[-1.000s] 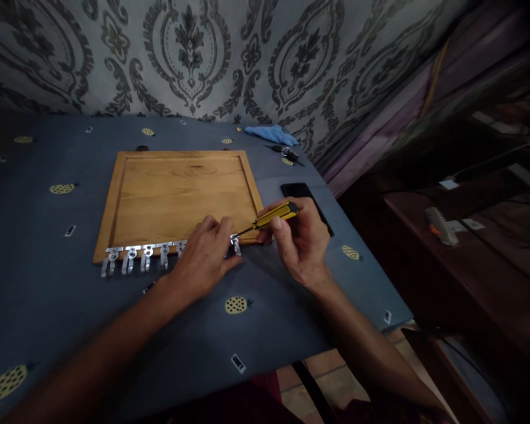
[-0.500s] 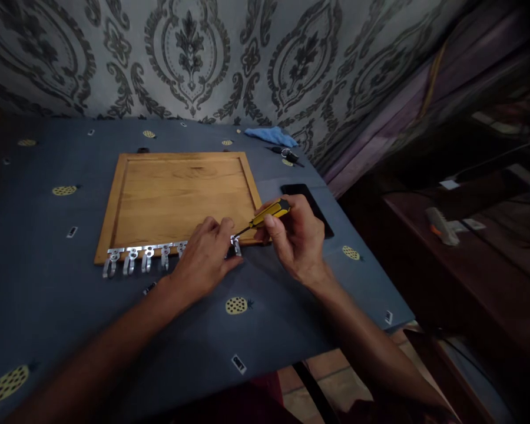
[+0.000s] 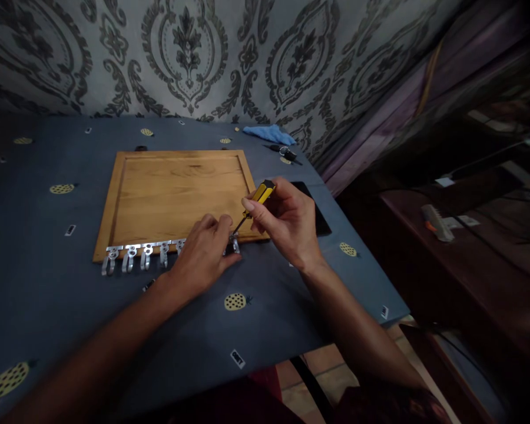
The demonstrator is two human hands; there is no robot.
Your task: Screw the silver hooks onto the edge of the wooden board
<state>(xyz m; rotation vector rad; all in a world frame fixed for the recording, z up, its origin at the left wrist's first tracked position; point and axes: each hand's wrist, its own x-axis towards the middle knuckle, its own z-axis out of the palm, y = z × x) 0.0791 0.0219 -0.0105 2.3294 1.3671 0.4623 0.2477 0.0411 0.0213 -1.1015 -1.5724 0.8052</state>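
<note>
In the head view a framed wooden board [image 3: 176, 188] lies flat on the table. Along its near edge runs a silver metal hook rail [image 3: 147, 253] with several hooks hanging over the edge. My left hand [image 3: 203, 247] is closed over the right part of the rail, fingers on top and thumb below, covering some hooks. A yellow and black screwdriver [image 3: 262, 194] is gripped in my right hand [image 3: 294, 224]. Its shaft slants down to the left, and the tip is at the rail's right end, beside my left fingers. Whether a screw sits under the tip is too small to tell.
Behind my right hand lies a flat black phone-like object [image 3: 321, 218]. Keys [image 3: 287, 153] and a blue cloth [image 3: 269, 134] are at the table's back right. A patterned curtain or wall covering [image 3: 185, 59] rises behind the blue tablecloth [image 3: 48, 282]. Cluttered dark furniture [image 3: 419, 235] stands to the right.
My right hand has lifted slightly and moved left, and the screwdriver stands more upright with its tip still at the rail's end. My left hand keeps its place on the rail.
</note>
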